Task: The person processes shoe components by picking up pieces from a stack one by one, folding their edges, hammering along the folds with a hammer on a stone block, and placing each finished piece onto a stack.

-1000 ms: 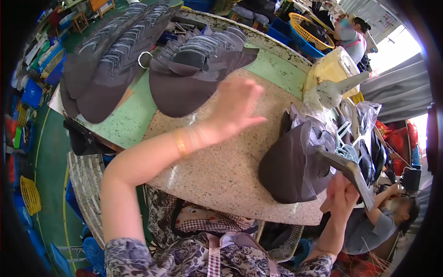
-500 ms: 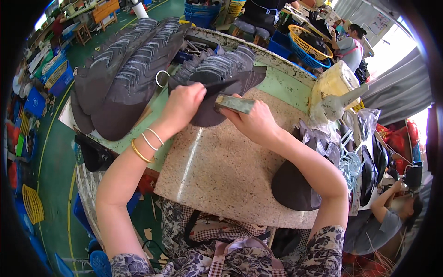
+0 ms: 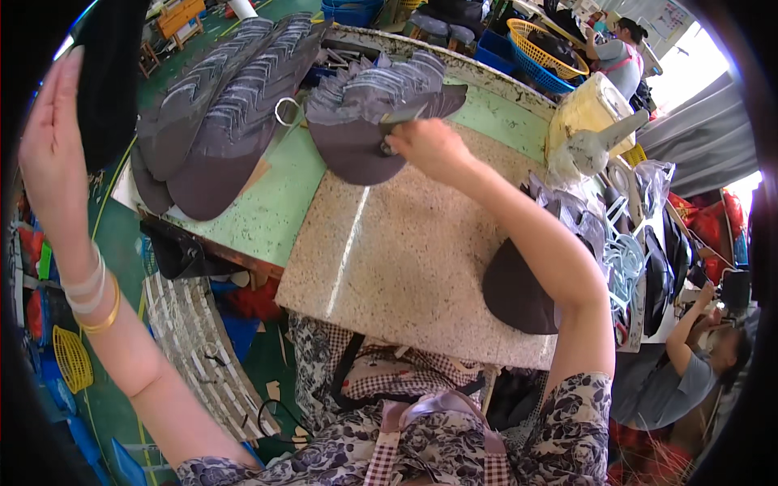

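Right hand: our right hand [image 3: 431, 147] is closed around one flat tool [image 3: 404, 117], and the tool pokes up past our fingers.
Dark pile: one dark pile [image 3: 348, 144] lies right by that grip, mostly to its left, with the tool over its right side.
Left hand: our left hand [image 3: 53, 158] is up high, well apart from the right one. It holds one big black piece [image 3: 113, 89] just right of its straight fingers. We cannot see the thumb.
Left wrist: we wear one gold bangle [image 3: 104, 319] and some pale bands [image 3: 85, 285] below the left grip.
Long rows: two long rows [image 3: 231, 121] of dark pieces lie left of the tool grip, past one white ring [image 3: 285, 111].
Under our arm: one more dark heap [image 3: 520, 287] sits below and right of the tool grip, partly behind our forearm.
Board: one speckled board [image 3: 405, 251] lies below the tool grip, on a pale green table [image 3: 251, 215].
Right of the tool grip: we see one yellow tub [image 3: 571, 112], well apart.
People: we count two other people, one far up and right of the tool grip, one low and right.
Writing: the wall sheet [image 3: 674, 16] far up and right is too small to read.
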`<state>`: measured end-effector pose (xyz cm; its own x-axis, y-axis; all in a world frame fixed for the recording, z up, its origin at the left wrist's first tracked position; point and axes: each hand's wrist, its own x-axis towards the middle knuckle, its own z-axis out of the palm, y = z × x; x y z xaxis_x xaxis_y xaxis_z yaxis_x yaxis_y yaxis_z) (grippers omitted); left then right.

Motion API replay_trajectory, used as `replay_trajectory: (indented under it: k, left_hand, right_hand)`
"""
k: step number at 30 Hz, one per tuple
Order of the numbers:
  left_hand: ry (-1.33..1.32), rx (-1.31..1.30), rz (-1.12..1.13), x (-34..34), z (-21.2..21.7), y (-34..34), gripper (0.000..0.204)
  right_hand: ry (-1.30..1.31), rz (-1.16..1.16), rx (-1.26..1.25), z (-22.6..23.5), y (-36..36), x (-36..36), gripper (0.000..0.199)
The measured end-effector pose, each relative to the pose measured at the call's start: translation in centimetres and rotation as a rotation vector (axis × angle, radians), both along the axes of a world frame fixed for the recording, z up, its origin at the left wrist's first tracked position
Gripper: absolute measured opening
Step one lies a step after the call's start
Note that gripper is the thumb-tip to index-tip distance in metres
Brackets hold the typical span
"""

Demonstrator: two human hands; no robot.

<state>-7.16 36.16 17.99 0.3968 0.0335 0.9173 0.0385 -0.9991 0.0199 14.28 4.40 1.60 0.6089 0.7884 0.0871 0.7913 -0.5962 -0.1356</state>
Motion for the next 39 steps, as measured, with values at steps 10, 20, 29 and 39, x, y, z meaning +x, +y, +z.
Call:
replay_trajectory:
  k: [10,20,29,39]
  left_hand:
    - [0.974,0.233,-0.838,-7.8,-17.1,-26.1,0.04]
    - [1.031,0.096,-0.973,2.8,-16.0,-20.3,0.075]
    - [1.272,-0.244,-1.136,7.9,-16.0,-21.2,0.076]
    - [1.646,-0.371,-1.383,7.3,-13.3,-23.2,0.019]
  right_hand:
    - [0.196,-0.222,0.449,8.3,-10.8,-13.3,0.021]
    - [0.743,0.066,0.294,2.6,-15.7,-21.8,0.026]
    - [0.639,0.071,0.238,1.0,-16.5,-21.9,0.022]
    - [0.642,0.063,0.346,3.7,-18.0,-21.9,0.017]
